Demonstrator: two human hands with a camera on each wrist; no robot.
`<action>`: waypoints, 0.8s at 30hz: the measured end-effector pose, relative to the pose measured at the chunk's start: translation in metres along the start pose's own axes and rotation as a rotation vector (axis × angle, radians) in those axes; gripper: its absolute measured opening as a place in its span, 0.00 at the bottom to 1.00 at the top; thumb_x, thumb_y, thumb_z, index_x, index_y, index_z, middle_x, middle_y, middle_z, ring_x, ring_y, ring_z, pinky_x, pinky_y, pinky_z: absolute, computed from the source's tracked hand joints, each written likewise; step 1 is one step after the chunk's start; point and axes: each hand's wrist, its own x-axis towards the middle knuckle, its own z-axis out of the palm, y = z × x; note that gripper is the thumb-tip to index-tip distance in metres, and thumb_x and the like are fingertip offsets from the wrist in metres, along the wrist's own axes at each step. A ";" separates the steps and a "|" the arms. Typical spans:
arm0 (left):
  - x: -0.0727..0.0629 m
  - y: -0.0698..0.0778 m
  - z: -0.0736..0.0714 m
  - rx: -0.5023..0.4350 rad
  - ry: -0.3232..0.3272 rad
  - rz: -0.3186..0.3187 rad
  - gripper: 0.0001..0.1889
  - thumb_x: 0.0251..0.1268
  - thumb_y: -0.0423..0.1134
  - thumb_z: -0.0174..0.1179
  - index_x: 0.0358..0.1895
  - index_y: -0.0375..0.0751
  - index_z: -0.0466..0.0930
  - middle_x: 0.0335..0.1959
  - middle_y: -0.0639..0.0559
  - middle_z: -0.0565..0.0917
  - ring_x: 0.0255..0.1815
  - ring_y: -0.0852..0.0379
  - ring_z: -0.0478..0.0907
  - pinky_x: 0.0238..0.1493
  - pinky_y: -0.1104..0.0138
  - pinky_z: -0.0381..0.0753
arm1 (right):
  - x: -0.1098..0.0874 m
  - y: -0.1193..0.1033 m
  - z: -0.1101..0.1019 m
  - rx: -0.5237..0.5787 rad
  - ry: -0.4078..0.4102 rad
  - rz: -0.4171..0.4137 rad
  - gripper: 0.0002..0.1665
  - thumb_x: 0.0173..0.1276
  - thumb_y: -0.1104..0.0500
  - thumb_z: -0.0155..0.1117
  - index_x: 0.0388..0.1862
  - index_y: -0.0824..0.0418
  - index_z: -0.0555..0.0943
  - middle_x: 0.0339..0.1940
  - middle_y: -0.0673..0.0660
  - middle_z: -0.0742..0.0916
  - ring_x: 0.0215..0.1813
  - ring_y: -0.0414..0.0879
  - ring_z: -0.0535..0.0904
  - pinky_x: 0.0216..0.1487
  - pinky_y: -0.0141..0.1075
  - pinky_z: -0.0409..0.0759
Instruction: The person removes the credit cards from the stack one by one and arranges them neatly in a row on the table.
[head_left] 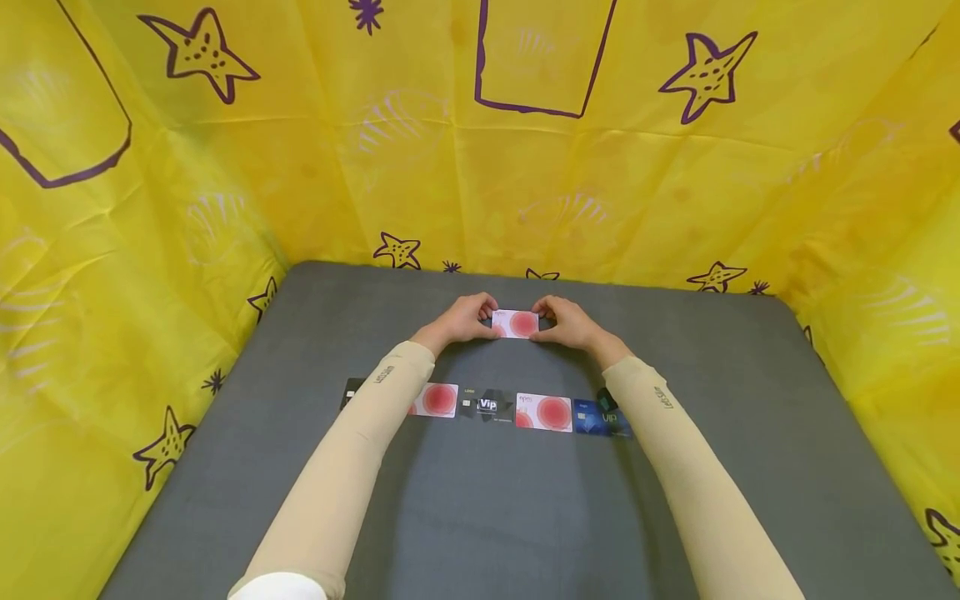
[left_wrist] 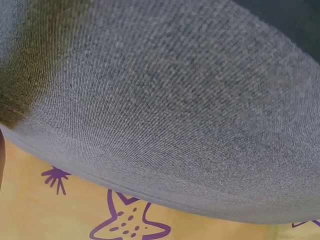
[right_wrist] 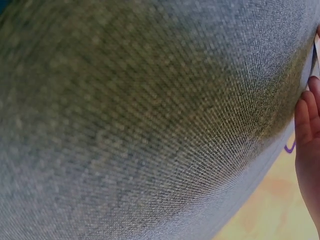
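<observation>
Near the far side of the table, a white card with pink and red circles (head_left: 515,323) is held by its two short ends. My left hand (head_left: 467,318) pinches its left end between thumb and fingers. At the other end, my right hand (head_left: 566,322) pinches it the same way. Part of the right hand (right_wrist: 308,117) also shows at the right edge of the right wrist view, the card hidden there. The left wrist view takes in mostly grey cloth, with a sliver of the left hand at its left edge.
Nearer me lies a row of cards: a black card (head_left: 351,388) partly under the left sleeve, a pink-circle card (head_left: 438,400), a dark Vip card (head_left: 486,406), another pink-circle card (head_left: 544,412) and a blue VIP card (head_left: 591,418). Yellow curtains (head_left: 525,192) surround the grey table (head_left: 510,517).
</observation>
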 end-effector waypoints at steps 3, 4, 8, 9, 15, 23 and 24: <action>0.000 0.000 0.000 -0.003 0.004 -0.007 0.26 0.53 0.41 0.74 0.53 0.34 0.74 0.43 0.45 0.78 0.45 0.52 0.73 0.53 0.64 0.73 | -0.001 0.000 0.000 0.000 0.000 -0.004 0.30 0.55 0.57 0.78 0.53 0.66 0.76 0.46 0.63 0.80 0.50 0.55 0.73 0.58 0.46 0.71; 0.000 0.000 0.001 -0.004 0.005 -0.010 0.27 0.53 0.41 0.74 0.53 0.34 0.74 0.43 0.45 0.78 0.45 0.52 0.73 0.53 0.64 0.73 | -0.001 0.000 0.000 -0.001 -0.002 -0.007 0.30 0.55 0.57 0.77 0.53 0.67 0.76 0.47 0.63 0.80 0.50 0.56 0.73 0.58 0.47 0.71; 0.000 0.000 0.001 -0.009 0.005 -0.019 0.27 0.54 0.41 0.74 0.54 0.34 0.75 0.43 0.45 0.78 0.46 0.52 0.73 0.53 0.64 0.73 | -0.002 0.001 -0.001 -0.001 -0.004 -0.040 0.31 0.56 0.55 0.76 0.54 0.67 0.76 0.47 0.63 0.81 0.50 0.57 0.73 0.59 0.49 0.70; -0.001 0.000 0.002 -0.009 0.005 -0.020 0.27 0.53 0.40 0.74 0.54 0.33 0.75 0.43 0.45 0.78 0.46 0.52 0.73 0.53 0.64 0.73 | -0.002 0.001 -0.001 -0.001 -0.003 -0.049 0.31 0.56 0.54 0.76 0.54 0.67 0.76 0.47 0.63 0.81 0.50 0.57 0.73 0.58 0.49 0.70; -0.002 0.002 0.001 -0.001 -0.001 -0.022 0.28 0.52 0.40 0.74 0.55 0.33 0.75 0.43 0.45 0.79 0.46 0.52 0.73 0.53 0.64 0.73 | -0.003 -0.002 -0.002 -0.040 0.002 -0.068 0.31 0.56 0.52 0.76 0.53 0.67 0.78 0.45 0.63 0.81 0.47 0.57 0.73 0.55 0.48 0.71; -0.003 0.001 0.000 0.016 0.009 -0.015 0.28 0.52 0.42 0.75 0.54 0.33 0.76 0.42 0.45 0.79 0.45 0.52 0.74 0.53 0.64 0.74 | -0.001 -0.001 0.000 -0.089 -0.038 -0.005 0.35 0.56 0.51 0.76 0.58 0.66 0.77 0.51 0.62 0.81 0.51 0.55 0.73 0.59 0.48 0.70; -0.004 0.001 0.000 0.018 0.014 -0.011 0.28 0.52 0.42 0.75 0.53 0.33 0.76 0.42 0.45 0.79 0.45 0.52 0.74 0.53 0.65 0.74 | -0.002 -0.001 0.000 -0.089 -0.039 -0.003 0.35 0.56 0.51 0.76 0.59 0.66 0.77 0.51 0.62 0.80 0.52 0.55 0.73 0.60 0.48 0.70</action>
